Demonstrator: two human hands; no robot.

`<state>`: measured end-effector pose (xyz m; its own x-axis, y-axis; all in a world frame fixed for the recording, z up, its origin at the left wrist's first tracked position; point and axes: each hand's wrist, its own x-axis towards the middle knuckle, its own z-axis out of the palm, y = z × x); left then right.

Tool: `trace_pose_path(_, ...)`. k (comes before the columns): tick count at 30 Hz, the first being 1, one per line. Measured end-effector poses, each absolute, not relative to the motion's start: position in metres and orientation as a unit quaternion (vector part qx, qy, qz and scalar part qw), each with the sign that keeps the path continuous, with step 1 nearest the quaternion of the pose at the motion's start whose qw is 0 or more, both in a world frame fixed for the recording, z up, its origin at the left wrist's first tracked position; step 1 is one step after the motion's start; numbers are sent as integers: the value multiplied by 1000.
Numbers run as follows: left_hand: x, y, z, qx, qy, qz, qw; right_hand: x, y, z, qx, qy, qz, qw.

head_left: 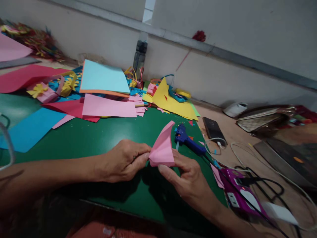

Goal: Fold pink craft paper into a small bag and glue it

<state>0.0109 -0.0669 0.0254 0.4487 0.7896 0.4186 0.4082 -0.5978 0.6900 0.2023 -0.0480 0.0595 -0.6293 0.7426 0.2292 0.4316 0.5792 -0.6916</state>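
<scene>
A folded piece of pink paper (162, 150) is held up over the green table (109, 132), its upper part curling to a point. My left hand (127, 160) pinches its left corner between thumb and fingers. On the other side, my right hand (187, 173) grips the lower right edge, thumb in front and fingers behind. Just beyond my right hand lies a blue glue gun (189, 140) with a clear glue stick near its back. Parts of my right fingers are hidden behind the paper.
Colored sheets, including light blue (104, 77), pink (109, 106) and yellow (168, 99) ones, lie along the back. To the right are a phone (214, 130), a purple power strip (244, 195), tangled cables and a bag (266, 119). A dark bottle (140, 58) stands by the wall.
</scene>
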Motion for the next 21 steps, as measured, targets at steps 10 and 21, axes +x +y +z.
trace_pose_path(10, 9, -66, 12, 874, 328, 345, 103, 204, -47, 59, -362, -828, 334, 268)
trace_pose_path(21, 8, -62, 11, 895, 309, 321, -7, 208, -44, 65, -342, -839, 356, 228)
